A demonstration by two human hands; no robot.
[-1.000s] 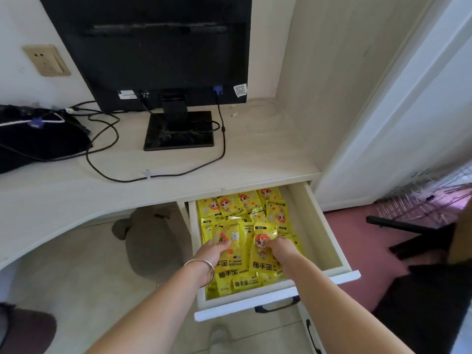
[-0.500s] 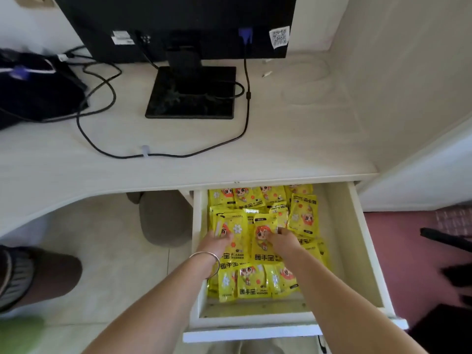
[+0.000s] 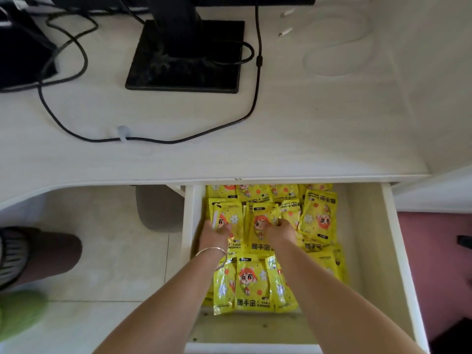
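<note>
Yellow packets (image 3: 252, 282) lie overlapping in the open drawer (image 3: 401, 251) under the desk (image 3: 306, 129). The right hand (image 3: 281, 229) curls on the middle packet (image 3: 259, 226), probably to lift it. The left hand (image 3: 213, 233) lies on the next one, and I cannot tell whether it grips. Other packets crowd both. The monitor stand (image 3: 184, 57) and cable (image 3: 153, 141) are well apart.

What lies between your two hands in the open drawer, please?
In the head view, a yellow hand warmer packet lies between the left hand and the right hand.
</note>
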